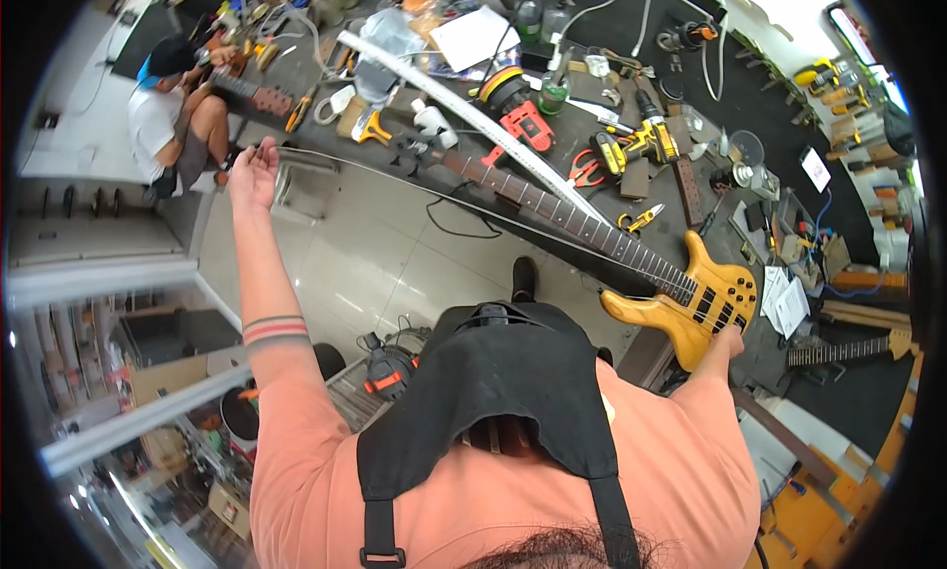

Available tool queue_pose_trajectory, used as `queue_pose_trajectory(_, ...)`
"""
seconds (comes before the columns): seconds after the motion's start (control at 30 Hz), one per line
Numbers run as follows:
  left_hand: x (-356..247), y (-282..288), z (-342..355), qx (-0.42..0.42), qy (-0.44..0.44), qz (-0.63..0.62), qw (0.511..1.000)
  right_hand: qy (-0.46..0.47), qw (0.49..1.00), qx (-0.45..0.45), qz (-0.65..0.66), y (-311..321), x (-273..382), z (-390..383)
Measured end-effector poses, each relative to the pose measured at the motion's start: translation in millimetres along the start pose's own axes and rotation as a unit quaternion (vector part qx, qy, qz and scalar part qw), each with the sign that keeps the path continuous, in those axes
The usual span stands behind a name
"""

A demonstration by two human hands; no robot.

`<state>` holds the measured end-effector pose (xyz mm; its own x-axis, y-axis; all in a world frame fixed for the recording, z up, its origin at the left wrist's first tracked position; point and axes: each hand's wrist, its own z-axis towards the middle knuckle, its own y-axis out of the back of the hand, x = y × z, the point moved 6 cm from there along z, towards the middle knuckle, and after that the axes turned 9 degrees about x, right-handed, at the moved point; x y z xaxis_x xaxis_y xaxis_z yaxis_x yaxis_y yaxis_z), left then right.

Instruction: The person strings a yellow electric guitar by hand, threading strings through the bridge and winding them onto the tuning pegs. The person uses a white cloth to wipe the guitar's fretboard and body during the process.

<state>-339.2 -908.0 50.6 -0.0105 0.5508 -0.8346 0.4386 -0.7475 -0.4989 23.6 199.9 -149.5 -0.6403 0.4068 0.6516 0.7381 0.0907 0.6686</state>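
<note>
An electric bass guitar (681, 313) with a glossy yellow wood body lies diagonally on the bench, its dark neck pointing far left. My left hand (254, 177) is stretched out at far left, fingers curled closed round the end of a thin string (395, 176). That string runs taut along the bench's front edge toward the bass body. At the near right edge of the body, my right hand (728, 343) is closed beside the bridge. Its fingers are partly hidden, and what they pinch is too small to make out.
A long straightedge (473, 120) lies beside the neck on the cluttered dark bench (552, 258). Around it are a red polisher (523, 115), a yellow drill (646, 140), red pliers (586, 170) and scissors (641, 219). A seated co-worker (173, 115) handles another guitar neck at far left.
</note>
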Motion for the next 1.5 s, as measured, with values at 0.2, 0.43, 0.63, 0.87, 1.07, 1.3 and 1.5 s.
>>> queue_pose_trajectory(0.2, 30.8, 8.1, 72.5, 0.127, 0.108, 0.081, 0.983, 0.006, 0.99, 0.107, 0.096, -28.2, -5.4, -7.2)
queue_pose_trajectory(0.43, 112.2, 4.9, 170.2, 0.189, 0.239, 0.096, 0.948, -0.014, 0.954, 0.044, 0.296, -52.6, -2.7, -95.4)
queue_pose_trajectory(0.63, 166.6, 10.7, 200.9, 0.143, 0.292, 0.075, 0.943, -0.033, 0.94, 0.087, 0.329, -44.2, -25.1, -84.7)
queue_pose_trajectory(0.87, 153.4, -19.6, 170.0, -0.017, 0.197, 0.186, 0.962, -0.089, 0.902, 0.224, 0.358, -59.4, -17.8, -53.8)
queue_pose_trajectory(1.07, 176.0, -162.6, 41.1, 0.035, -0.246, 0.585, 0.772, -0.13, 0.862, 0.293, 0.393, -66.4, 0.1, -52.7)
queue_pose_trajectory(1.3, 333.7, -409.9, -231.9, 0.604, -0.174, 0.474, 0.617, -0.114, 0.837, 0.37, 0.387, -81.3, 5.6, -119.1)
queue_pose_trajectory(1.5, 459.7, -471.3, -390.6, 0.761, -0.152, 0.474, 0.416, -0.14, 0.726, 0.495, 0.457, -80.8, -12.4, -238.5)
